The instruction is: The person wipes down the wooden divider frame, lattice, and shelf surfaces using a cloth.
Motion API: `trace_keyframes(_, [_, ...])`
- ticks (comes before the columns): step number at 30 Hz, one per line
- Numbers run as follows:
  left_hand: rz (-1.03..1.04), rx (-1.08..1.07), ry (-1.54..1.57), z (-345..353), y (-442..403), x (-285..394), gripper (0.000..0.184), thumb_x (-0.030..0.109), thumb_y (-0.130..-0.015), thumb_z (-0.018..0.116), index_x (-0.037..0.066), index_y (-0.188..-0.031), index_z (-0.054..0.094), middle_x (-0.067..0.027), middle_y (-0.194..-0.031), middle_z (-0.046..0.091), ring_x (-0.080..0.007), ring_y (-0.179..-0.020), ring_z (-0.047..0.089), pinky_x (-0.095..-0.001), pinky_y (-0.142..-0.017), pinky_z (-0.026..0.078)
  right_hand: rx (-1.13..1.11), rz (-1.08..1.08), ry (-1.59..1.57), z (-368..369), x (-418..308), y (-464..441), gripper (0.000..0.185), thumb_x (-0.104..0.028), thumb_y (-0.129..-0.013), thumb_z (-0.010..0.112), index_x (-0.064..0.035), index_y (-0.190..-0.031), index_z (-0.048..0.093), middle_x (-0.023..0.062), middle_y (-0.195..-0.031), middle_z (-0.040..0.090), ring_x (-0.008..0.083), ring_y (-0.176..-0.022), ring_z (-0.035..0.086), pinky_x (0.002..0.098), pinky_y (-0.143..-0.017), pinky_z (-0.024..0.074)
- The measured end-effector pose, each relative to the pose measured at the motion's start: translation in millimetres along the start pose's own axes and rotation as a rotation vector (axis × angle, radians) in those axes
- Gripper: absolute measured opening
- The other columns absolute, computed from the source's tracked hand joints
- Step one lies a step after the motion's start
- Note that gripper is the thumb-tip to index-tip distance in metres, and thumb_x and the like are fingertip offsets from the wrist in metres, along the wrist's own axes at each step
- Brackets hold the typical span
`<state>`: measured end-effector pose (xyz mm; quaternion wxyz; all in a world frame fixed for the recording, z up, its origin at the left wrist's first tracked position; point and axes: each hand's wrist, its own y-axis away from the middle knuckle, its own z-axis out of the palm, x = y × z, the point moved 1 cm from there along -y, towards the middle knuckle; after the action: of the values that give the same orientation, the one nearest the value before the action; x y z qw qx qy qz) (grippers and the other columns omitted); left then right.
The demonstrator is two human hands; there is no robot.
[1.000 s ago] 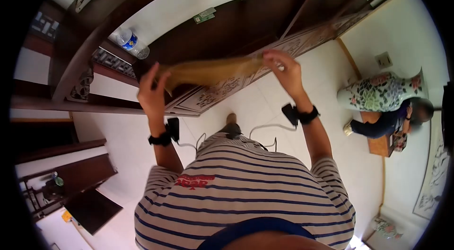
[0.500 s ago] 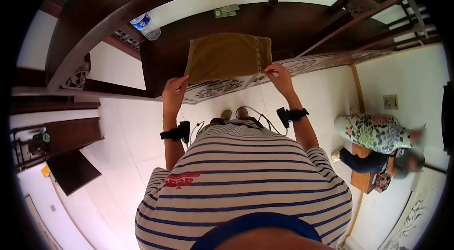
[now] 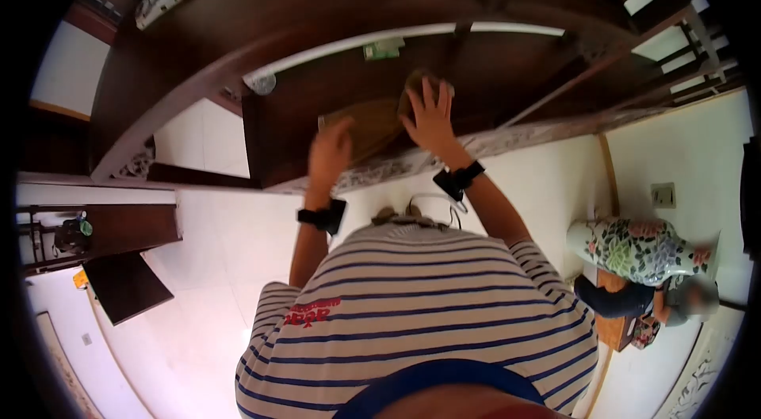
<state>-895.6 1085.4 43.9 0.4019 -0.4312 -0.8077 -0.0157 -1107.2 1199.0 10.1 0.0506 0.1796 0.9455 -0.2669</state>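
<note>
A brown cloth (image 3: 369, 127) lies on the dark wooden shelf (image 3: 293, 114) in front of me, its right part raised or folded over. My right hand (image 3: 430, 118) is open on that right part, fingers spread and pointing away from me. Near the cloth's left edge is my left hand (image 3: 329, 153), smeared by motion, so its grip does not show clearly. Both wrists wear black strapped devices.
Behind the cloth lies a small green-and-white packet (image 3: 384, 49). A clear bottle (image 3: 260, 84) shows partly beneath the curved wooden rail (image 3: 230, 50). At right stand a flowered vase (image 3: 634, 248) and, beside it, a seated person (image 3: 614, 296).
The cloth, spread between both hands before, now lies lower on the shelf with its right part bunched or folded. My right hand has left its corner and opened; my left has moved right.
</note>
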Motion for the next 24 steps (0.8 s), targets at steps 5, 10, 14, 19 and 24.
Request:
trace_keyframes(5, [0.116, -0.050, -0.438, 66.8, -2.9, -4.4, 0.053, 0.037, -0.087, 0.050, 0.009, -0.131, 0.042, -0.0153, -0.138, 0.035, -0.0373, -0.126, 0.032, -0.0503, -0.102, 0.026, 0.097, -0.103, 0.083, 35.3, 18.3, -1.4, 0.057, -0.048, -0.081, 0.056, -0.0153, -0.126, 0.046, 0.0208, -0.136, 0.033, 0.0460, -0.122, 0.031, 0.0569, -0.097, 0.0290])
trace_keyframes(10, [0.236, 0.047, -0.560, 75.9, -16.1, -28.7, 0.054, 0.040, -0.086, 0.051, 0.011, -0.131, 0.042, -0.0129, -0.139, 0.034, -0.0351, -0.123, 0.036, -0.0491, -0.100, 0.029, 0.225, -0.168, 0.083, 58.5, 32.7, -24.0, 0.053, -0.050, -0.080, 0.057, -0.0148, -0.119, 0.051, 0.0176, -0.129, 0.042, 0.0450, -0.114, 0.039, 0.0554, -0.090, 0.0363])
trace_keyframes(14, [0.240, 0.060, -0.500, 78.0, -68.6, -56.1, 0.055, 0.041, -0.084, 0.054, 0.016, -0.131, 0.043, -0.0123, -0.137, 0.038, -0.0337, -0.123, 0.036, -0.0484, -0.100, 0.029, 0.238, -0.134, 0.075, 85.4, 46.9, -46.4, 0.049, -0.052, -0.080, 0.056, -0.0150, -0.112, 0.052, 0.0154, -0.125, 0.043, 0.0435, -0.113, 0.039, 0.0559, -0.090, 0.0358])
trace_keyframes(19, [0.186, -0.016, -0.505, 78.9, -74.6, -60.3, 0.053, 0.039, -0.083, 0.056, 0.016, -0.130, 0.044, -0.0115, -0.133, 0.042, -0.0332, -0.122, 0.038, -0.0479, -0.101, 0.028, 0.148, -0.077, 0.090, 77.6, 46.2, -50.6, 0.050, -0.052, -0.082, 0.054, -0.0114, -0.111, 0.051, 0.0141, -0.119, 0.043, 0.0397, -0.113, 0.039, 0.0555, -0.091, 0.0344])
trace_keyframes(24, [0.232, 0.023, -0.355, 54.9, -23.4, -33.5, 0.046, 0.030, -0.084, 0.058, 0.014, -0.125, 0.047, -0.0108, -0.127, 0.048, -0.0331, -0.120, 0.040, -0.0475, -0.101, 0.028, -0.148, 0.076, 0.157, 40.2, 4.2, -23.8, 0.052, -0.050, -0.081, 0.056, -0.0034, -0.104, 0.053, 0.0157, -0.111, 0.044, 0.0360, -0.105, 0.044, 0.0543, -0.087, 0.0387])
